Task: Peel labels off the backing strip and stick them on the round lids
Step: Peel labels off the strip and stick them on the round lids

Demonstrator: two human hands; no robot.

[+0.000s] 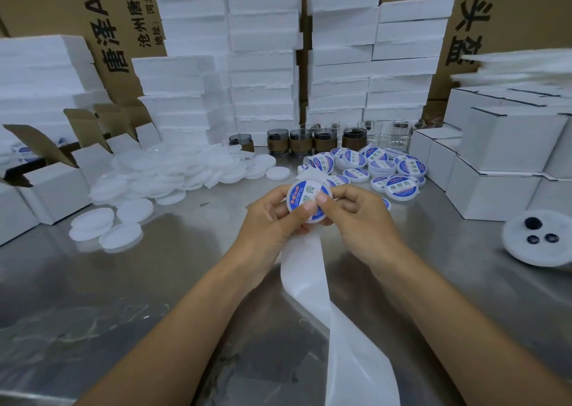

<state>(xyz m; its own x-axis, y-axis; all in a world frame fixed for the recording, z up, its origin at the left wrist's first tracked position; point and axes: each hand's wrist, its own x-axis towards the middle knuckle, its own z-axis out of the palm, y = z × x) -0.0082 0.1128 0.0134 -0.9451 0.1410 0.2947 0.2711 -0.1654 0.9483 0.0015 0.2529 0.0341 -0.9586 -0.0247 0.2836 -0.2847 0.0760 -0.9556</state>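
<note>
Two-handed, gripped one round lid above the steel table: left hand curled round its left edge, right hand pinching its right, thumbs pressed on the blue label. Let the white backing strip hang below the hands. Had plain lids heaped far left, labelled lids piled far right.

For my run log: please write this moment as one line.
phase: label on lid; left hand: holds lid; right hand: holds lid; strip: hangs below hands
</note>
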